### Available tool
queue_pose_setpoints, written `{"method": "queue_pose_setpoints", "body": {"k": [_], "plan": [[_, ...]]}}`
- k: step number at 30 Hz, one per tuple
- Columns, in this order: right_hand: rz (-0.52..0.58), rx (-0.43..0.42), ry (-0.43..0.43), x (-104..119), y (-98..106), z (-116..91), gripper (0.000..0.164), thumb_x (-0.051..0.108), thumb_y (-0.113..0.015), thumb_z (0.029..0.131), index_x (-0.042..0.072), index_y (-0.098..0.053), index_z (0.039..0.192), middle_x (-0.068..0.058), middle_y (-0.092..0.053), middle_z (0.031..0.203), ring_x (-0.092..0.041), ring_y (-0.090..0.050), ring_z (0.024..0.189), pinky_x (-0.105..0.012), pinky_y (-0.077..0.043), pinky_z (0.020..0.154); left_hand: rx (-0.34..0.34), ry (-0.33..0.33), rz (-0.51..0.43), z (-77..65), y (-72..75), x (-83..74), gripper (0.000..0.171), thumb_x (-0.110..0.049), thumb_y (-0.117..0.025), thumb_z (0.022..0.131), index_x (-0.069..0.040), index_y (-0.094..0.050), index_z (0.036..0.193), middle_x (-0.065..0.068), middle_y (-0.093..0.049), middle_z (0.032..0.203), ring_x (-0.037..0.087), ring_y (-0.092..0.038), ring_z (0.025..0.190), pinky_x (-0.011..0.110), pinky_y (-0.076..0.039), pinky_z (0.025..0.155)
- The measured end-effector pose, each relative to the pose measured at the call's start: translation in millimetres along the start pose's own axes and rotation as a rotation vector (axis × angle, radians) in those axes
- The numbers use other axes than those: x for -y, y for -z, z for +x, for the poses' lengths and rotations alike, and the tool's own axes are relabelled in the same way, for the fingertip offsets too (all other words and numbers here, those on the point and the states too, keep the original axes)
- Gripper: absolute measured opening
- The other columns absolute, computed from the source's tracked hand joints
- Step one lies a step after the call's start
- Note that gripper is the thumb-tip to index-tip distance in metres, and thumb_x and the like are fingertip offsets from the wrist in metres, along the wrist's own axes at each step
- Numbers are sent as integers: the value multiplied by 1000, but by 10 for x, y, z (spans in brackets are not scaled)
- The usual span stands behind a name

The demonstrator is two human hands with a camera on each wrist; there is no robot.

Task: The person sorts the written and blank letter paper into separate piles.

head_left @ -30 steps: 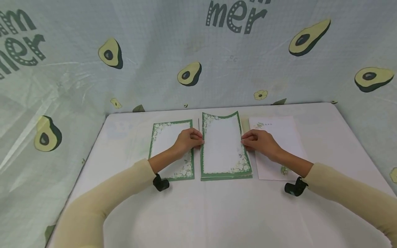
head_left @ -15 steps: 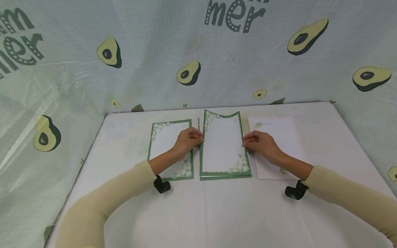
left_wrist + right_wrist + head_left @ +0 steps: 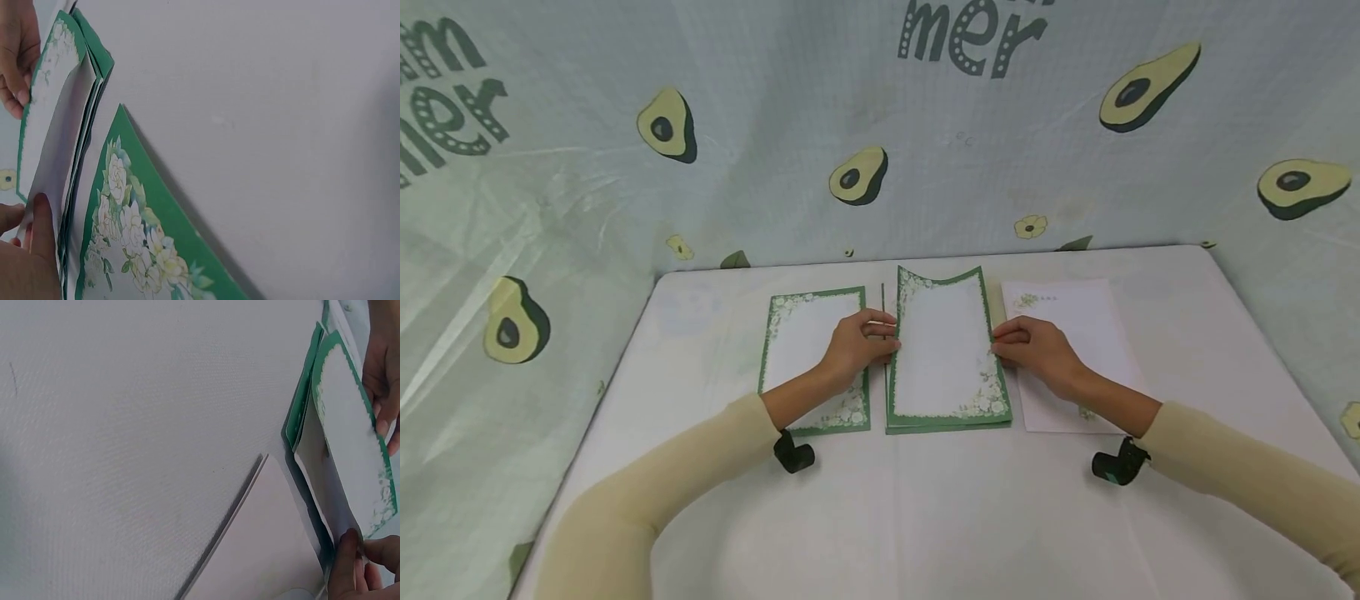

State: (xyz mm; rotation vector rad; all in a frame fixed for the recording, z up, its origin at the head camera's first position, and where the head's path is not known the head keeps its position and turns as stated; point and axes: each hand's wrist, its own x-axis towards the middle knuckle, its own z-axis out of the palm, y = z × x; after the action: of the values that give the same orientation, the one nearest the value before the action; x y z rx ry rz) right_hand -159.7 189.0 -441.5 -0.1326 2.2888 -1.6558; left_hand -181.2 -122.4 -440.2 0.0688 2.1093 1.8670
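Head view: left hand (image 3: 857, 343) and right hand (image 3: 1036, 350) pinch a green-bordered white paper sheet (image 3: 946, 350) over a green-edged paper stack (image 3: 303, 403); move evenly.

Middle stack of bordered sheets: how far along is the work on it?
Done: the top sheet has its far part raised off the middle stack. In hand: that sheet, bowed, its side edges pinched by the left hand and right hand. Remaining, probably: lifting it clear or laying it back, as its near end lies over the stack's near edge.
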Motion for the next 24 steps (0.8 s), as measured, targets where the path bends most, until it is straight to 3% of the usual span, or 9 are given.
{"method": "queue_pose_setpoints", "body": {"k": [7,15,24], "plan": [[57,-23,12,-26,3,-6,46,11,-67,100,-9,-51,138,-29,-63,125,-5,-70,95,-21,-59,88,-51,-57,-20,-25,0,-23,38,7,-71,92,3,-65,129,25,-70,119,16,-73,89,32,-64,78],[19,-129,31,-40,-42,-8,42,14,-67,100,-4,-58,137,-23,-65,131,0,-68,99,-17,-59,84,-144,-55,-62,-13,-10,20,38,5,-72,91,-1,-69,128,21,-72,117,13,-73,97,27,-63,84],[42,-173,45,-56,-71,-16,40,15,-67,99,-1,-61,136,-20,-67,129,-2,-67,102,-15,-58,84,-113,-42,-75,-11,-7,72,37,4,-72,92,2,-68,128,21,-71,120,17,-70,106,26,-61,88]]}}
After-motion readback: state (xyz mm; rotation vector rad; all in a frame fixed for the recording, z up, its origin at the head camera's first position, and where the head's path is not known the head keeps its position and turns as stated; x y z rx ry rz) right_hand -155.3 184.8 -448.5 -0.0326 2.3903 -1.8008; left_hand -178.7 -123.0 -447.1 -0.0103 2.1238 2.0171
